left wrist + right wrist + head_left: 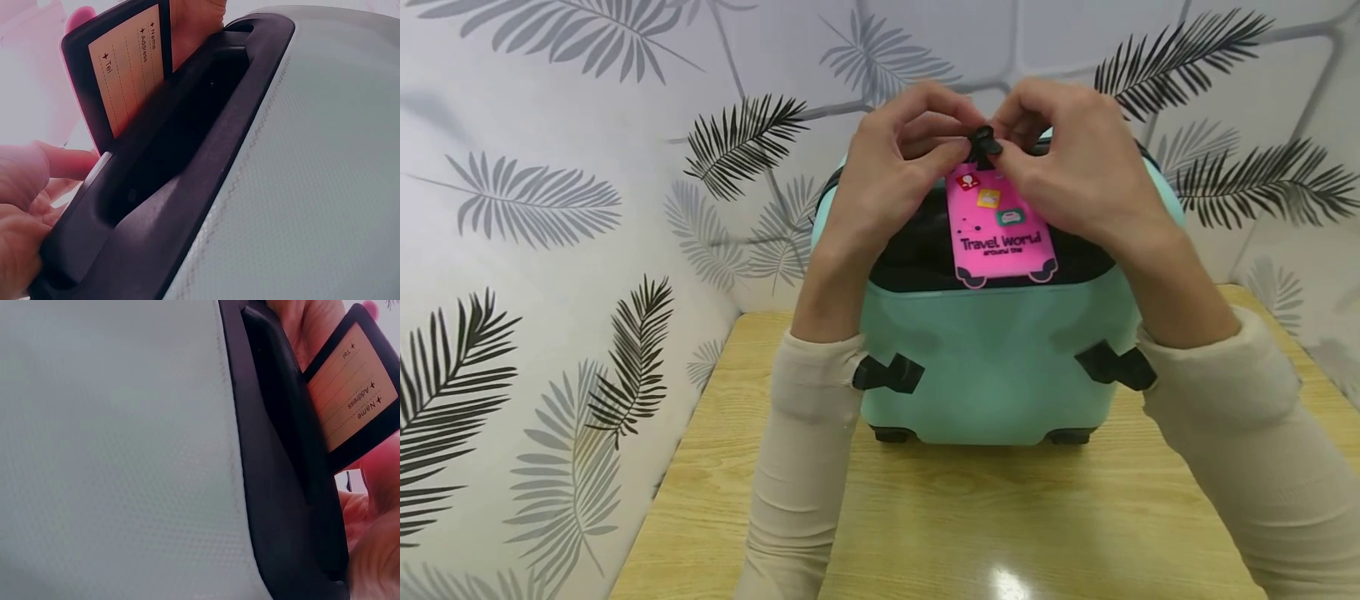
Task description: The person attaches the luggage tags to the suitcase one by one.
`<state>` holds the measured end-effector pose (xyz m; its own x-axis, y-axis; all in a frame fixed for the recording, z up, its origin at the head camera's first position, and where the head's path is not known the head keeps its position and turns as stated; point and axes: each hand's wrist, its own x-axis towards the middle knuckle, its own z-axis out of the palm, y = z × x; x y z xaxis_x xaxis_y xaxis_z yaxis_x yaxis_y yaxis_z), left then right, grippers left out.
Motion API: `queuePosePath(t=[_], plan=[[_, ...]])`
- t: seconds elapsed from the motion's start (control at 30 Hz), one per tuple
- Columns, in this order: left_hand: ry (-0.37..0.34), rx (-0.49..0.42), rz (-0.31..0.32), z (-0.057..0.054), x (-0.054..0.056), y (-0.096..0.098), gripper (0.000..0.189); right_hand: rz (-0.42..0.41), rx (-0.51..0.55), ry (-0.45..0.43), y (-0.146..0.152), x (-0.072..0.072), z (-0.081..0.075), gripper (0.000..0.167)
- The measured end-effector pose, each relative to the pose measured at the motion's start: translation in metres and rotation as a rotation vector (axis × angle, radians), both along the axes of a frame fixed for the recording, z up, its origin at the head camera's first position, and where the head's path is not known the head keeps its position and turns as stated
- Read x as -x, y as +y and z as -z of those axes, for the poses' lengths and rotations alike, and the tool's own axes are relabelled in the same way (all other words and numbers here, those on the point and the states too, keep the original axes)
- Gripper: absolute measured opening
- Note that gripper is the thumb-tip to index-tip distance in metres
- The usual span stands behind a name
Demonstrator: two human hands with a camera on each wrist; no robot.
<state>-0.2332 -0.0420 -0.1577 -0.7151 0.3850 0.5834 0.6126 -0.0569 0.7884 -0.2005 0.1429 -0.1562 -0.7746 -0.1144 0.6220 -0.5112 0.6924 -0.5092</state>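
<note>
1. One left hand (902, 158) and one right hand (1075, 150), side by side, both pinch one black strap (983, 143), thumb and fingertips clamped on it.
2. One pink tag (1003, 229) hangs from the strap, in front of the case's (992, 367) one black panel (917, 250).
3. The tag's back carries one label (128, 65) with three headings: Name, Address, Tel.
4. One mint case stands on one table (1000, 517), two black feet (892, 435) showing.
5. Two cream sleeves (808, 417) cover the forearms.

Between the sleeves (801, 458) there is room to pass over the desk (970, 508) as far as the mint-green suitcase (985, 358); higher, the pink luggage tag (1000, 225) obstructs the gap between left hand (883, 175) and right hand (1078, 158).
</note>
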Motion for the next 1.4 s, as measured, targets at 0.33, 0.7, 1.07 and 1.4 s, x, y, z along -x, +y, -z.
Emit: queuePosePath(t=[0.33,0.7,1.07,1.4], plan=[[-0.02,0.012,-0.066,-0.002,-0.0001,0.0014,0.013,-0.066,0.058,-0.031,0.0036,0.002,-0.0008,0.008],[-0.041,0.008,-0.075,-0.0058,-0.0026,0.0048,0.012,-0.105,0.098,-0.069,0.008,0.0024,-0.0023,0.006],[-0.029,0.024,-0.079,-0.005,-0.0031,0.0055,0.015,-0.117,0.139,-0.076,0.0086,0.0034,-0.0018,0.01],[-0.029,0.016,-0.09,-0.0024,-0.0026,0.0045,0.015,-0.12,0.148,-0.104,0.0064,0.005,-0.0016,0.009]])
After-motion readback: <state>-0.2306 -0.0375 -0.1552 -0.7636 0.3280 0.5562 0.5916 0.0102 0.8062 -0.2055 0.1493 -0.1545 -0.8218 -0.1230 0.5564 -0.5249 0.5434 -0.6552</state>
